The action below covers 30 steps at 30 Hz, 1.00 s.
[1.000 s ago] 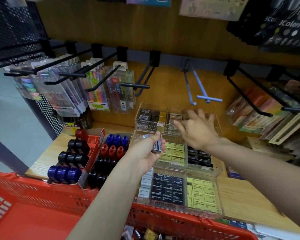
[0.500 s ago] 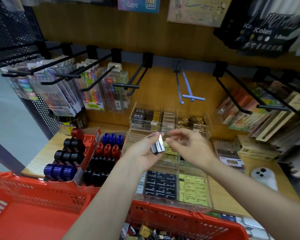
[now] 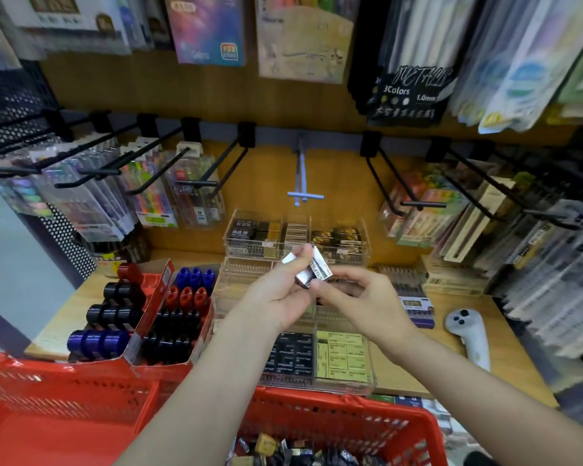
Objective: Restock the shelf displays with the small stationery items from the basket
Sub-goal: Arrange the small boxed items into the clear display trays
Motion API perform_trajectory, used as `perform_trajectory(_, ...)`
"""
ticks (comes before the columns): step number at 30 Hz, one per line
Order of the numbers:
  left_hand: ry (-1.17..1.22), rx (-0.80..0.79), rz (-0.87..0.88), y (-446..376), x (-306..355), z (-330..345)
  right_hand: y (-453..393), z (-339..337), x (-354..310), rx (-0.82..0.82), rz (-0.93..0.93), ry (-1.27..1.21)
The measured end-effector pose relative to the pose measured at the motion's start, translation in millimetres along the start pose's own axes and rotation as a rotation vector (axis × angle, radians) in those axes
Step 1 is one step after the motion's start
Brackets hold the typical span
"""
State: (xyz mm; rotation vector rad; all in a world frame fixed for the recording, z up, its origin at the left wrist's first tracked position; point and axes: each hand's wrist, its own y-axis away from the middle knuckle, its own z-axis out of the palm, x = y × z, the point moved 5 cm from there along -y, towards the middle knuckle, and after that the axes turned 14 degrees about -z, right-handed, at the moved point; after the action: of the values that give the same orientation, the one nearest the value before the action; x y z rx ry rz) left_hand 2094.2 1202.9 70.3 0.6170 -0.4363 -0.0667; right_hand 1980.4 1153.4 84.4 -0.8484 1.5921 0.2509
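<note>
My left hand (image 3: 276,297) grips a small stack of silver and white stationery packets (image 3: 312,272) above the clear acrylic trays (image 3: 342,381) on the wooden shelf. My right hand (image 3: 364,297) is right beside it, fingers curled, with thumb and fingertip pinching the lower edge of the stack. The tiered trays hold rows of black and yellow-green boxed items; the back tier (image 3: 256,242) holds black and gold ones. The red basket (image 3: 317,403) sits below my arms, with several loose small packets (image 3: 283,452) at its bottom.
Red cardboard displays (image 3: 162,284) of black, blue and red round items stand left of the trays. Black hooks (image 3: 196,183) with pen packs jut out above, and one pale hook (image 3: 303,193) is bare. A white controller (image 3: 468,331) lies on the shelf at right, near stacked boxes.
My right hand drew back from the rear tray and came to the packets in my left hand. The view tilted up and shifted right.
</note>
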Motion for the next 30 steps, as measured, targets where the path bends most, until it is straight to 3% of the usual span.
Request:
perform_trajectory(7, 0.025, -0.029, -0.048, 1, -9, -4, 5, -18, 14, 0.232, 0.266, -0.204)
perform_trajectory(13, -0.228, 0.049, -0.061, 4, -6, -19, 6, -31, 14, 0.284, 0.429, -0.416)
perform_trajectory(18, -0.079, 0.154, 0.020, 7, -4, -18, 7, -34, 12, 0.352, 0.479, -0.514)
perform_trajectory(20, -0.195, 0.250, 0.171, 10, 0, -21, 9, -33, 12, 0.373, 0.516, -0.540)
perform_trajectory(22, -0.565, 0.365, 0.558, 22, 11, -17, 12, -28, 12, 0.368, 0.572, -0.614)
perform_trajectory(24, -0.960, 0.315, 0.890, 37, 10, 3, 13, -21, 8, 0.326, 0.609, -0.721)
perform_trajectory(27, -1.234, 0.154, 1.016, 40, -8, 21, 13, -18, 1, 0.269, 0.594, -0.751)
perform_trajectory(30, -1.157, 0.062, 0.886, 36, -15, 21, 13, -23, -1, 0.293, 0.559, -0.727)
